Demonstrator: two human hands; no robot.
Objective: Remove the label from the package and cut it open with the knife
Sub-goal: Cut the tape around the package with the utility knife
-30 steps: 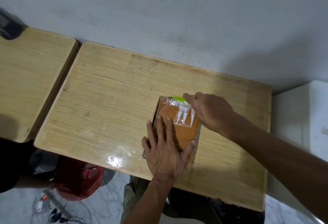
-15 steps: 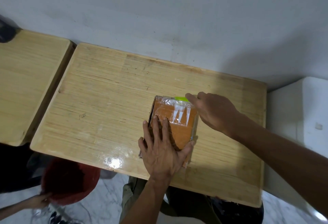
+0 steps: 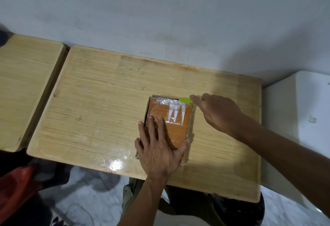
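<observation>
An orange-brown package (image 3: 175,129) wrapped in clear tape lies on the wooden table (image 3: 107,109), right of centre. My left hand (image 3: 159,148) presses flat on its near half, fingers spread and thumb against the right edge. My right hand (image 3: 217,113) sits at the package's far right corner and grips a knife with a lime-green handle (image 3: 185,100); only a short green piece shows past the fingers along the far edge. The blade is hidden. Crumpled white-and-clear tape (image 3: 174,111) covers the package's far half.
A second wooden table (image 3: 23,86) stands to the left with a narrow gap between. A white block (image 3: 300,123) stands at the right. A pale wall runs behind. Something red (image 3: 16,188) is on the floor at lower left.
My right hand has shifted slightly right along the package's far edge, showing more of the green knife. My left hand stays pressed on the package.
</observation>
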